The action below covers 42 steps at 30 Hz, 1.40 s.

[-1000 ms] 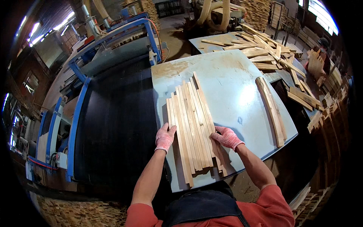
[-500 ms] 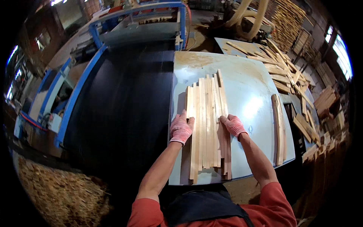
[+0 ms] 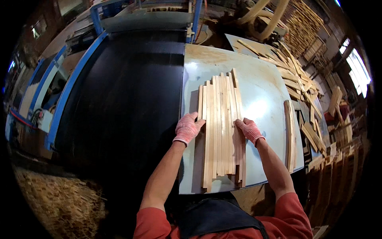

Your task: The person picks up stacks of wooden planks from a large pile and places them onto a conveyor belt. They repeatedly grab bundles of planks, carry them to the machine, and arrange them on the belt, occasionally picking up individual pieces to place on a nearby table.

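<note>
A row of long, pale wooden strips (image 3: 219, 131) lies side by side on a light metal tabletop (image 3: 262, 83), their ends uneven at both the far and near sides. My left hand (image 3: 188, 128), in a pink knit glove, grips the row's left edge at about mid-length, thumb against the outer strip. Opposite it, my right hand (image 3: 251, 130), gloved alike, has its thumb and fingers closed on the right edge. Between the two hands the strips sit close together. The undersides of the strips and some fingertips are hidden.
A wide black conveyor belt (image 3: 119, 91) with a blue frame (image 3: 75, 89) adjoins the tabletop on the left. More strips (image 3: 290, 135) lie along the table's right edge. Beyond are a heap of loose wood pieces (image 3: 294, 77), stacked timber (image 3: 300, 20) and a pale hose (image 3: 274, 20).
The view has shifted slightly. Both hands stay at the sides of the row, and the strips on its right now look closer together.
</note>
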Tool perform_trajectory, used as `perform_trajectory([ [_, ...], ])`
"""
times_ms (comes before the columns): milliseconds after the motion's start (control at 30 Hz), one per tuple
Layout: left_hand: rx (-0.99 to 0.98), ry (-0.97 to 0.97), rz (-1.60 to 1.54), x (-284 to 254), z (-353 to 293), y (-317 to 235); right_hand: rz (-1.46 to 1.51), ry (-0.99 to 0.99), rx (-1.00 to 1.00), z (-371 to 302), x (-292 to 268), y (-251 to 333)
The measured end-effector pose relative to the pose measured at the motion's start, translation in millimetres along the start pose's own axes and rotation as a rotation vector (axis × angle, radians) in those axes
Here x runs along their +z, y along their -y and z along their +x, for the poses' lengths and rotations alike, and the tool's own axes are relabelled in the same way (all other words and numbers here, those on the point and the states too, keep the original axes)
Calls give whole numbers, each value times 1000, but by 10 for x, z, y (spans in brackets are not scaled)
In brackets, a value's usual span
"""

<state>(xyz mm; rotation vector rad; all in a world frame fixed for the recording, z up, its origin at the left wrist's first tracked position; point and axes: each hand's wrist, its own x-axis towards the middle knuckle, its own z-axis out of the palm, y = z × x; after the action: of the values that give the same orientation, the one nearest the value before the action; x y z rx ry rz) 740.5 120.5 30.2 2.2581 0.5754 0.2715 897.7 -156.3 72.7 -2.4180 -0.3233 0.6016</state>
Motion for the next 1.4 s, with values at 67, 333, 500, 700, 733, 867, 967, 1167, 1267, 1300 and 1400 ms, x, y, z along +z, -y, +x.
perform_trajectory([
  [67,-50,29,-78,-55,31,69,17,4,-10,-58,-22,72],
  [333,-407,-43,-1300,-528,-496,326,628,-200,-196,-749,235,638],
  [500,-332,142,-1390,-820,-791,237,854,119,-173,-1292,747,1162],
  [700,-237,315,-1250,-1054,-1157,47,1071,58,-231,-1634,1254,1483],
  [733,-116,251,-1031,-1032,-1237,33,1090,28,-247,-1719,1287,1522],
  [867,618,32,-236,-987,-1527,-201,1194,-79,-158,-1978,1397,1487],
  [967,562,167,-469,-945,-1666,-348,1354,-155,-129,-2147,1323,1195],
  [1167,212,490,-841,-760,-1916,-319,1499,-265,-65,-2799,1235,702],
  [1267,152,750,-845,-732,-2192,-447,1603,-420,-16,-3333,1315,508],
  [1300,194,834,-812,-683,-2286,-462,1611,-446,10,-3532,1341,428],
  [1400,238,1072,-770,-564,-2662,-616,1702,-575,2,-4054,1524,135],
])
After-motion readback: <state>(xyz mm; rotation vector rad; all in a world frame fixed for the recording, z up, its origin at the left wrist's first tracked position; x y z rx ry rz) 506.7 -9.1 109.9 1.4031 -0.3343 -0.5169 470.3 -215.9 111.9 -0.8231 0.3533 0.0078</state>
